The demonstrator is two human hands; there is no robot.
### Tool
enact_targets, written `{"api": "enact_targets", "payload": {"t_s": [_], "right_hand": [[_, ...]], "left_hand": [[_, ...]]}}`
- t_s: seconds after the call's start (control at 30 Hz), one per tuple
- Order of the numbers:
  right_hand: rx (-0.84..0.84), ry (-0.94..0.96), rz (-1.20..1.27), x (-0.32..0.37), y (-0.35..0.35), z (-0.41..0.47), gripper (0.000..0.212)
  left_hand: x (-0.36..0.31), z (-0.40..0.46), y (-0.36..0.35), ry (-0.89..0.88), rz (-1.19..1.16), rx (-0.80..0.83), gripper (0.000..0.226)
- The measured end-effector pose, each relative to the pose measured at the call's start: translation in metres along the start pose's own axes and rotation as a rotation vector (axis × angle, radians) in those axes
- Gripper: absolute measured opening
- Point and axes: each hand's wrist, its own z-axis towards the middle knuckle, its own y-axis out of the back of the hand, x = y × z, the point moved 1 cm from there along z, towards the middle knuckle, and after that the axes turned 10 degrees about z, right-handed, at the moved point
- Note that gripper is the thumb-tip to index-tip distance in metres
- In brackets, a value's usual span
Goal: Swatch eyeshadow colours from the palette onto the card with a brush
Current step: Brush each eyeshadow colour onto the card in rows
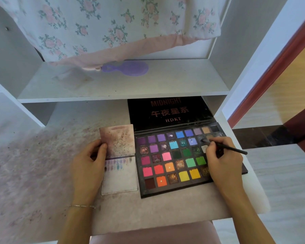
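An open eyeshadow palette point(165, 188) with many coloured pans lies on the desk, its black lid point(169, 111) raised behind. My right hand point(222, 161) grips a thin black brush point(232, 148) whose tip rests in a dark grey pan in the second row, upper right. To the left of the palette lie two cards. The lower white card point(121, 178) carries a row of small colour swatches near its top edge. My left hand point(90, 164) holds the left edge of the upper, stained card point(118, 140), thumb on top.
The desk surface point(42, 164) is stained with pink and purple powder. A white shelf point(123, 85) above holds a purple hand mirror point(130, 67). A floral cloth point(104, 23) hangs at the back. The desk's right edge drops to the floor point(280, 182).
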Motion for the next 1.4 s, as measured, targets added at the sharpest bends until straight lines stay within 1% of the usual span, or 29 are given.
{"api": "enact_targets", "payload": {"t_s": [0.07,0.2,0.3,0.43,0.53,0.63,0.83,1.0,1.17,1.4], "right_hand": [[0.003,0.012,0.018,0.003,0.001,-0.001,0.021],[0.077,0.018,0.11,0.02,-0.006,-0.007,0.037],[0.194,-0.014,0.25,0.035,-0.022,-0.018,0.036],[0.366,-0.013,0.343,0.054,-0.051,-0.038,0.033],[0.493,-0.02,0.343,0.062,-0.068,-0.048,0.028],[0.574,-0.02,0.32,0.068,-0.079,-0.051,0.027],[0.641,-0.043,0.265,0.07,-0.087,-0.052,0.029],[0.655,-0.032,0.218,0.069,-0.089,-0.053,0.03],[0.675,0.011,0.117,0.066,-0.091,-0.053,0.009],[0.676,0.014,0.102,0.065,-0.092,-0.053,0.01]], "left_hand": [[0.0,0.0,0.0,-0.005,0.008,-0.001,0.025],[0.0,-0.001,0.001,0.008,-0.005,0.0,0.025],[0.001,-0.001,0.002,-0.002,0.0,0.011,0.024],[0.0,-0.001,0.001,-0.003,-0.002,0.006,0.024],[0.0,0.0,0.001,-0.008,-0.012,0.001,0.023],[0.0,0.0,0.001,-0.017,-0.019,-0.014,0.023],[0.0,0.001,0.001,-0.025,-0.032,-0.033,0.019],[0.0,0.001,0.001,-0.015,-0.033,-0.019,0.021],[0.0,0.001,0.0,-0.026,-0.03,-0.023,0.021],[0.002,0.001,0.0,-0.038,-0.051,-0.037,0.019]]}}
